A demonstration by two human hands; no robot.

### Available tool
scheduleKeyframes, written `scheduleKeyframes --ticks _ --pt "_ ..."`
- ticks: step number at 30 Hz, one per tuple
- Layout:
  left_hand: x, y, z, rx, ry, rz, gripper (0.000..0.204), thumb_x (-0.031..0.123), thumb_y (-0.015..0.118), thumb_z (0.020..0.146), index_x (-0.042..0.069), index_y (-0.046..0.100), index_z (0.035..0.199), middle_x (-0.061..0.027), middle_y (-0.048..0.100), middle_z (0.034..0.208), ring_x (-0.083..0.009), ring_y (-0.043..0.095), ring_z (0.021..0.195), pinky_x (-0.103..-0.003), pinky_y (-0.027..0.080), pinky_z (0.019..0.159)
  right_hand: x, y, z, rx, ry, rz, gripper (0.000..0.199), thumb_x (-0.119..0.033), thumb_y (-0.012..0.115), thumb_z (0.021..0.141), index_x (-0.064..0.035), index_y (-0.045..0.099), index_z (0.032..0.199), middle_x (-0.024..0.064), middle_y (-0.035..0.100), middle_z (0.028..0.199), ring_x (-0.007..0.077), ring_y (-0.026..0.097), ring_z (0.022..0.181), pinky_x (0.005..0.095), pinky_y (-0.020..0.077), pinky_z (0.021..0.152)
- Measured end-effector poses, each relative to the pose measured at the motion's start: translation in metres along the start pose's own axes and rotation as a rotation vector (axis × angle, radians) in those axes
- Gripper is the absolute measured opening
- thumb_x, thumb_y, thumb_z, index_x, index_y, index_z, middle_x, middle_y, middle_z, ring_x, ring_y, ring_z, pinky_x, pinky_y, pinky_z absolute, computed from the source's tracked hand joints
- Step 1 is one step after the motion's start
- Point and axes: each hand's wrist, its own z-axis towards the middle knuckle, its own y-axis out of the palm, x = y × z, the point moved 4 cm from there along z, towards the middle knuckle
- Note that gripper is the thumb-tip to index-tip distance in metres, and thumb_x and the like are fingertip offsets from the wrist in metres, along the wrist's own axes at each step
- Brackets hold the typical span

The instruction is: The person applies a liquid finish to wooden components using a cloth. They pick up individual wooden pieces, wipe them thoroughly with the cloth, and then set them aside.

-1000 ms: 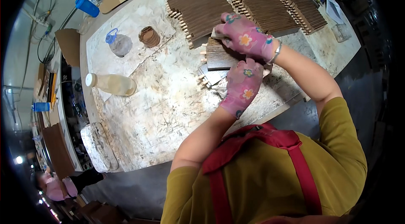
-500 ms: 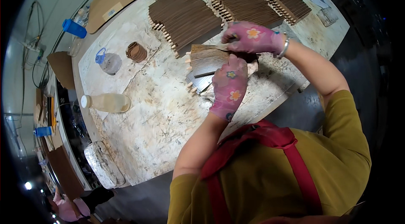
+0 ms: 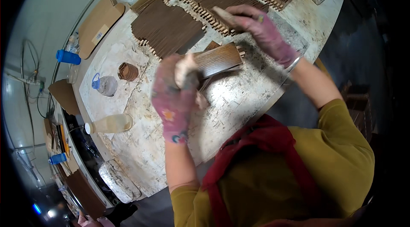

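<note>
— Lifting off the board, is she? What has changed on the left side first?

— Over by the bench's left edge nothing of note: the blue-capped jar (image 3: 104,85), the small brown roll (image 3: 127,71) and the pale bottle lying on its side (image 3: 109,123) sit on the stained worktable (image 3: 141,141) as they did a second ago. The change is in the hands. The left hand (image 3: 176,94), in a pink flowered glove, was pressed flat near the dark wooden panel (image 3: 216,59) half a second ago; now it is raised and curled shut around a pale tool handle, with what looks like the tool's dark head against the panel's near-left end. What kind of tool it is I cannot tell, since the glove covers most of it.

— And the panel itself?

— It lies on the table just in front of the row of stacked dark finger-jointed panels (image 3: 171,28), tilted a little, its toothed end pointing right.

— The right hand?

— The right hand (image 3: 260,28) had been on the panel's far edge; now it has gone up and back over the stacks, fingers closed on a light wooden stick or handle (image 3: 222,13). So neither hand is pinning the panel any longer; I judge the pressing step over and tool work on the panel in hand.
</note>
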Motion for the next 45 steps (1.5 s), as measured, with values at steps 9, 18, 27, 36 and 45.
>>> scheduleKeyframes --ticks 9,18,27,36,45 --pt "-0.069 0.037 0.059 -0.045 0.229 0.300 0.046 0.030 0.072 0.084 0.011 0.064 0.125 -0.0141 0.061 0.127 -0.0334 0.059 0.117 -0.041 0.048 0.099 0.067 0.067 -0.018 0.104 0.142 0.568 0.049 -0.033 0.066 0.094 0.0030 0.055 0.126 0.0079 0.063 0.112 0.0131 0.059 0.101 0.0272 0.0483 0.088" --pt "-0.050 0.020 0.057 -0.111 0.204 0.035 0.052 0.025 0.072 0.086 0.009 0.057 0.134 -0.0143 0.061 0.127 -0.0333 0.058 0.119 -0.041 0.047 0.101 0.071 0.065 -0.016 0.014 0.123 0.532 0.047 -0.031 0.064 0.094 0.0014 0.056 0.128 0.0064 0.063 0.109 0.0125 0.059 0.097 0.0273 0.0482 0.086" --pt "-0.150 -0.060 0.069 0.136 -0.056 -0.036 0.051 0.031 0.074 0.087 0.007 0.061 0.130 -0.0100 0.069 0.118 -0.0187 0.064 0.106 -0.033 0.050 0.092 0.041 0.065 -0.016 -0.129 0.150 0.327 0.042 -0.034 0.066 0.093 -0.0014 0.061 0.118 0.0086 0.062 0.113 0.0177 0.061 0.103 0.0304 0.0500 0.087" --pt "0.030 -0.020 0.116 -0.594 0.187 -0.270 0.059 0.017 0.074 0.083 0.005 0.053 0.138 -0.0116 0.062 0.126 -0.0249 0.062 0.113 -0.034 0.050 0.099 0.046 0.151 -0.028 -0.733 -0.294 -0.142 0.035 -0.031 0.061 0.091 -0.0056 0.064 0.115 0.0144 0.063 0.109 0.0299 0.061 0.104 0.0391 0.0472 0.094" --pt "0.048 0.152 0.075 -0.951 0.840 0.432 0.034 0.037 0.070 0.085 0.016 0.068 0.112 -0.0088 0.064 0.112 -0.0319 0.061 0.105 -0.041 0.050 0.088 0.096 0.184 -0.035 -0.929 -0.244 -0.017 0.034 -0.021 0.055 0.095 -0.0022 0.060 0.123 0.0139 0.064 0.125 0.0232 0.058 0.115 0.0335 0.0425 0.103"
